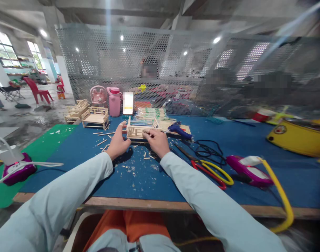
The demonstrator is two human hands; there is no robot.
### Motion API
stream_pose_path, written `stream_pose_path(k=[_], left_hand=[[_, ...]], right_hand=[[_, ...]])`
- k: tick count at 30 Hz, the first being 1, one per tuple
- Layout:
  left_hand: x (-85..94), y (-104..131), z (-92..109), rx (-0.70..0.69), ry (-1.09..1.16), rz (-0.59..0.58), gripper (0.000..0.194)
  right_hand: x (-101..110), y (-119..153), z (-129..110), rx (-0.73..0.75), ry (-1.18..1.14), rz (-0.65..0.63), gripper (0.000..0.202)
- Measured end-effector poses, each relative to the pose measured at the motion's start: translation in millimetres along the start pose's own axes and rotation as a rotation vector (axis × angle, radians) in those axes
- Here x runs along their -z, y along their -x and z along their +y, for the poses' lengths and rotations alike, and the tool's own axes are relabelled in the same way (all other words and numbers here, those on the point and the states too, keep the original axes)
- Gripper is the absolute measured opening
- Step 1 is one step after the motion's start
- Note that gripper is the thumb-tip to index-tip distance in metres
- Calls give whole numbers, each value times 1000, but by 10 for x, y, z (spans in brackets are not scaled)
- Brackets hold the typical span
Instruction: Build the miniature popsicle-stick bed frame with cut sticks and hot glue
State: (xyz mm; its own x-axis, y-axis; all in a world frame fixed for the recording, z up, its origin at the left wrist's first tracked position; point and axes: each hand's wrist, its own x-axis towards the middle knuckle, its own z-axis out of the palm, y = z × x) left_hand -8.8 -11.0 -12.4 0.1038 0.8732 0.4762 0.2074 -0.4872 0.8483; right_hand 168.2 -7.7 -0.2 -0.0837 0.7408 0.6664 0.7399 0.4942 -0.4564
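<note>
A miniature bench (135, 132) built from thin pale wooden sticks stands on the blue tabletop in front of me. My left hand (118, 142) grips its left end, thumb low at the front and fingers up along the side. At the front right, my right hand (158, 141) has its fingers pinched against the bench; whether a small stick is between them is hidden. A blue glue gun (180, 130) lies just right of my right hand. Loose sticks (102, 142) and small scraps are scattered around the work.
Finished-looking miniature benches (95, 117) stand at the back left beside a pink bottle (115, 101). Bundled sticks (151, 114) lie behind the work. Scissors (212, 169), a black cord (209, 151), a purple power strip (250, 170) and a yellow pot (299, 136) are to the right.
</note>
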Motion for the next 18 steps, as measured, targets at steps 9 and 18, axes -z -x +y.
stream_pose_path(k=[9,18], left_hand=[[-5,5,5,-1,-1,3,73],[-12,9,34,5,-45,32,72]], right_hand=[[7,2,-7,6,7,-3,17],[-1,5,5,15,-1,2,17]])
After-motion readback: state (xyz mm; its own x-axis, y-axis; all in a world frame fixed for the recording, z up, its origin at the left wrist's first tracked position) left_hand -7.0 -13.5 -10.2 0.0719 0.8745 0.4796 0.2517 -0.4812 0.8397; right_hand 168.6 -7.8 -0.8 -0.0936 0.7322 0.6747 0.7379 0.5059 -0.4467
